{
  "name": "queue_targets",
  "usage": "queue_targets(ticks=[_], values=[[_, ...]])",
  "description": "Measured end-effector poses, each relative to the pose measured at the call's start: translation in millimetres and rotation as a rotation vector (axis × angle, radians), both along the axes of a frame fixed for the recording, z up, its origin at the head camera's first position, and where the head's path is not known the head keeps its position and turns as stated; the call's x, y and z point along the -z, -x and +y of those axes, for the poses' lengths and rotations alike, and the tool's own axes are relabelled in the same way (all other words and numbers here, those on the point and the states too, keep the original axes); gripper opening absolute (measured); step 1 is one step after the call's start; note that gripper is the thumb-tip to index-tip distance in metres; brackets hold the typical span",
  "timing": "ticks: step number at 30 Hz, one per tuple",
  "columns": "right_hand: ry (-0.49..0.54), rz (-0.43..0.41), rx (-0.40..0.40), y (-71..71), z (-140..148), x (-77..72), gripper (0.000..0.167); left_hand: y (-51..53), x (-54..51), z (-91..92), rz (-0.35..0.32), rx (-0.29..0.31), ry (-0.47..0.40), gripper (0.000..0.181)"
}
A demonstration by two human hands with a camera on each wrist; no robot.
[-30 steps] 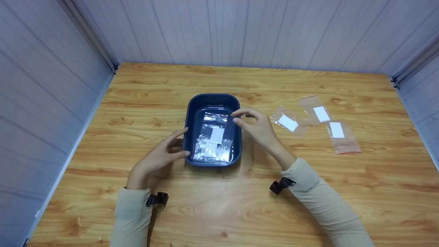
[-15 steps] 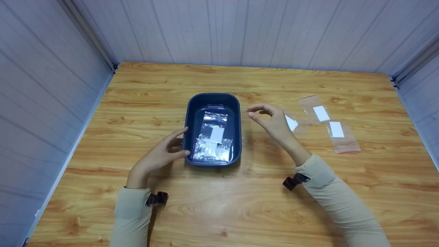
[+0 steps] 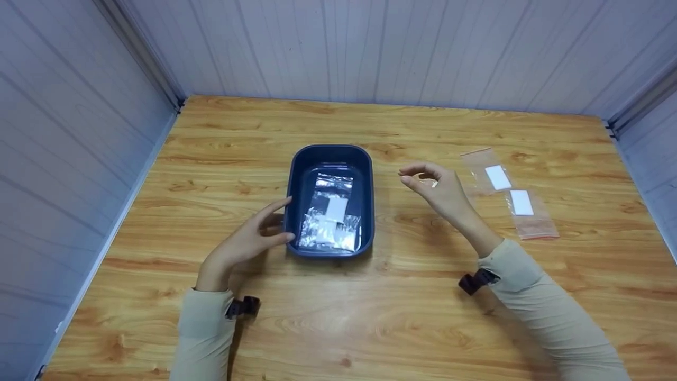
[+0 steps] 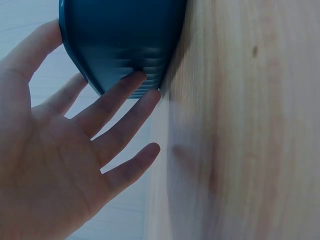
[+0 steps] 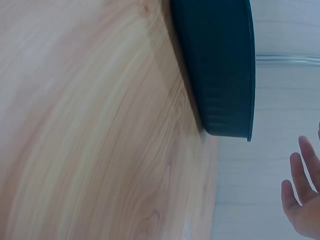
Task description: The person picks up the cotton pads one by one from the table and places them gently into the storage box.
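Note:
In the head view, a dark blue tub (image 3: 368,211) with rounded corners stands on the table, several clear zip bags with white pieces (image 3: 337,209) lying in it. My left hand (image 3: 246,238) rests against its left side, thumb and fingers spread; the left wrist view shows the fingertips (image 4: 135,77) at the tub wall. To the right of the tub, my right hand (image 3: 441,193) hovers with loosely bent fingers and nothing between them. A bag lies beneath it, mostly hidden. Two more zip bags with white blocks (image 3: 498,178) (image 3: 521,202) lie farther right.
The wood-grain table (image 3: 338,323) runs back to pale panel walls (image 3: 349,47) that enclose it behind and on both sides. Each sleeve carries a small black wrist camera, such as the right one (image 3: 478,280).
My right hand has moved from above the tub's right rim out to the right, over the nearest loose bag. The left hand and tub stay where they were.

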State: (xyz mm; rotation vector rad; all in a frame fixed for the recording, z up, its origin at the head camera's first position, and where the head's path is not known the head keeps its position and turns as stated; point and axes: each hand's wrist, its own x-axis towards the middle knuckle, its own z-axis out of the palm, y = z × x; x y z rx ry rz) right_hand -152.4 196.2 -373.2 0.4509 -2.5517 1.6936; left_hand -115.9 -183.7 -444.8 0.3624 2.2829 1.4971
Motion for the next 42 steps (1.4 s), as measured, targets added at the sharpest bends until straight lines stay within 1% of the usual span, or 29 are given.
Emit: queue_targets(ticks=[5,8,15,17,21,24,30,35,38,42], values=[[-0.016,0.014,-0.006,-0.2,11.7,1.6,0.023,-1.4,-3.7,-0.2,-0.017,-0.007,0.004,0.079],[-0.019,0.026,-0.006,0.3,18.6,4.7,0.023,-1.9,-4.0,-0.6,-0.024,-0.009,0.003,0.079],[-0.042,0.046,0.029,-1.2,34.4,9.4,0.021,-1.4,-2.6,-0.9,-0.028,-0.005,-0.002,0.078],[-0.035,0.054,0.036,-1.2,38.1,10.2,0.02,-1.3,-2.8,-1.0,-0.032,-0.01,0.003,0.078],[-0.057,0.076,0.055,-1.7,45.1,12.2,0.019,-1.3,-2.8,-0.4,-0.037,-0.018,0.015,0.079],[-0.083,0.069,0.066,-3.2,50.8,14.0,0.019,-1.3,-2.9,0.2,-0.036,-0.02,0.022,0.079],[-0.131,0.022,0.08,-7.1,63.9,15.4,0.022,-1.2,-2.3,0.5,-0.026,-0.017,0.028,0.078],[-0.19,0.015,0.088,-8.3,75.7,16.7,0.025,-2.0,-2.6,0.4,-0.032,-0.019,0.03,0.079],[-0.192,0.006,0.076,-4.5,85.5,24.4,0.026,-2.3,-3.1,0.1,-0.036,-0.016,0.02,0.079],[-0.183,-0.001,0.056,8.0,102.5,46.7,0.027,-2.5,-3.5,-0.5,-0.038,-0.011,0.0,0.078]])
